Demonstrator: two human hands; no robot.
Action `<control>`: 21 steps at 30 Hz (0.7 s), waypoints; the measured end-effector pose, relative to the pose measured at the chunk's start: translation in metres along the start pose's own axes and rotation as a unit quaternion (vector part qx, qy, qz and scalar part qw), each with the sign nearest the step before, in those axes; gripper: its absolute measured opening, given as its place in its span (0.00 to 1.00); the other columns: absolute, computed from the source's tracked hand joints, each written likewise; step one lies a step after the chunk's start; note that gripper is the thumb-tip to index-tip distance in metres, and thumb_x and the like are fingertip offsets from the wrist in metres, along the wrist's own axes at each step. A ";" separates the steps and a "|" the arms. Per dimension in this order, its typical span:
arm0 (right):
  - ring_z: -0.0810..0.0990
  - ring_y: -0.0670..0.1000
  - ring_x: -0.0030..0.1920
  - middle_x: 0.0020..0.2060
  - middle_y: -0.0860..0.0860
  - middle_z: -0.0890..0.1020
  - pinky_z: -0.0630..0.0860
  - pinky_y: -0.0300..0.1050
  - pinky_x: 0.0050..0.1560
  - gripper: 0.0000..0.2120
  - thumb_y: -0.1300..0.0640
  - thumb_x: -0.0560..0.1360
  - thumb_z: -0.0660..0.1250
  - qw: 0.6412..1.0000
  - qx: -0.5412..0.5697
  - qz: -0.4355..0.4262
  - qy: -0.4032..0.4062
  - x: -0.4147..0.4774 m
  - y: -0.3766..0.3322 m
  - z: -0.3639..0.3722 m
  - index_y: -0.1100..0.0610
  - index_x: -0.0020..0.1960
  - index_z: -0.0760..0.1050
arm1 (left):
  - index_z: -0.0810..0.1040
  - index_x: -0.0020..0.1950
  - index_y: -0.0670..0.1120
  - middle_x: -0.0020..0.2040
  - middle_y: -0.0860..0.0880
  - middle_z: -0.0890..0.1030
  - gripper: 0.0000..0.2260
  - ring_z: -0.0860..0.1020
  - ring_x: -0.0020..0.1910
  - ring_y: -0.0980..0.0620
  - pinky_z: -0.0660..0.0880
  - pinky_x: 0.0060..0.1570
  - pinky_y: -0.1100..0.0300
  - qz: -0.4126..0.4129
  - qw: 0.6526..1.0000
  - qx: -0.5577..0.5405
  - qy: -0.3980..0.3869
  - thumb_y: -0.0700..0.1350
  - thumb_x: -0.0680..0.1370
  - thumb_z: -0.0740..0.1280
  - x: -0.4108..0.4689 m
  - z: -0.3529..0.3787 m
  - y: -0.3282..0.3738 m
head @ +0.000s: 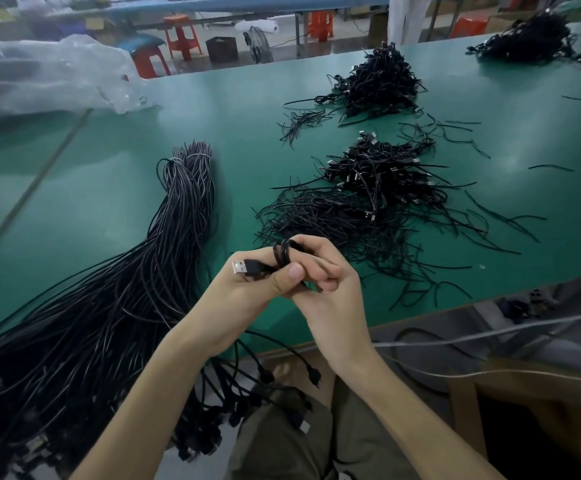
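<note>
Indoors, green table, orange stools behind

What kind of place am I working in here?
Probably a cable-assembly workshop: a long bundle of black cables lies on the green worktable, heaps of coiled cables sit beyond, and the left hand and right hand coil a USB cable.

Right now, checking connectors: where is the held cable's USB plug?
Head view, centre: the USB plug juts left from the left hand; the right hand grips its cable.
</note>
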State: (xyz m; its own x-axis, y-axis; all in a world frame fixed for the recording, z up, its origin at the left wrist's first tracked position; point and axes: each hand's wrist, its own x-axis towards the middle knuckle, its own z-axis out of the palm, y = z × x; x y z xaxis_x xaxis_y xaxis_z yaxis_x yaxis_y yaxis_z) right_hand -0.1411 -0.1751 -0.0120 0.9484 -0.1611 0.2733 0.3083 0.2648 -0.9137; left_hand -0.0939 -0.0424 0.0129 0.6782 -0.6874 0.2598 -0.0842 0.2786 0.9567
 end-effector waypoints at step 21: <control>0.83 0.48 0.56 0.51 0.45 0.84 0.80 0.42 0.56 0.12 0.60 0.77 0.74 0.993 -0.100 -0.014 0.054 0.002 0.011 -0.011 0.53 0.59 0.77 | 0.87 0.51 0.39 0.49 0.40 0.87 0.06 0.85 0.53 0.43 0.79 0.54 0.59 -0.035 0.983 0.082 0.162 0.40 0.77 0.74 0.002 0.008 -0.006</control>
State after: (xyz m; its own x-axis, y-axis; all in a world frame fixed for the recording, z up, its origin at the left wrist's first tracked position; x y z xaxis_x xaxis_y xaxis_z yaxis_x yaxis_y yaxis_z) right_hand -0.1362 -0.1832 -0.0248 0.9229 -0.2696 0.2750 0.3026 0.0659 -0.9508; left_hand -0.0973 -0.0511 0.0084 0.8808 -0.4448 0.1621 -0.1271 0.1078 0.9860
